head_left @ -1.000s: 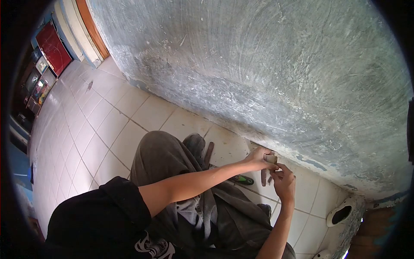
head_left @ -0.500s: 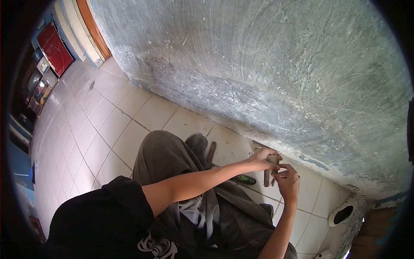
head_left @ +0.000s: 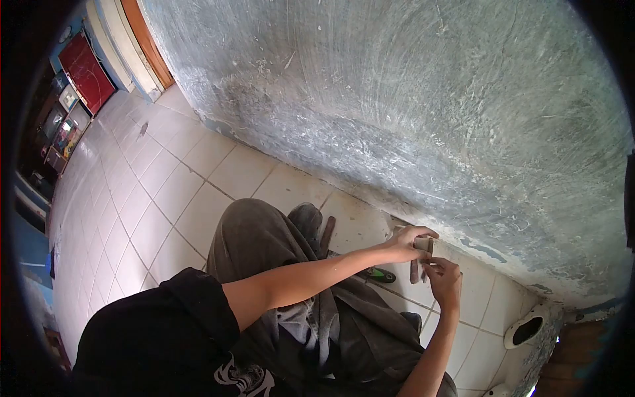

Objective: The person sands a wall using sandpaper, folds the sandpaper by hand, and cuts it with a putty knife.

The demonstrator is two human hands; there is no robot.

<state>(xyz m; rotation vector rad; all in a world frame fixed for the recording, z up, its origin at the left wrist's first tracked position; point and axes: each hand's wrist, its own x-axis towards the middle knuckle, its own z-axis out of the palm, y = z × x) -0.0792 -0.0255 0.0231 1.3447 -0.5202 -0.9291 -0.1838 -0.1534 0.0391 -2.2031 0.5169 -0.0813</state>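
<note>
Sitting between left hand and right hand, right of centre in the head view, a small grey-brown block is not yet set down, so the handling looks unfinished; how much remains is unclear. The left arm stretches across from lower left, its grip grasping the block; the right forearm rises from the bottom edge, fingers near the block's lower end, grip impossible to tell

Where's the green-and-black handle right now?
In the head view, the green-and-black handle lies right of centre on the tiled floor, below and slightly left of the left hand, beside the grey trousers.
</note>
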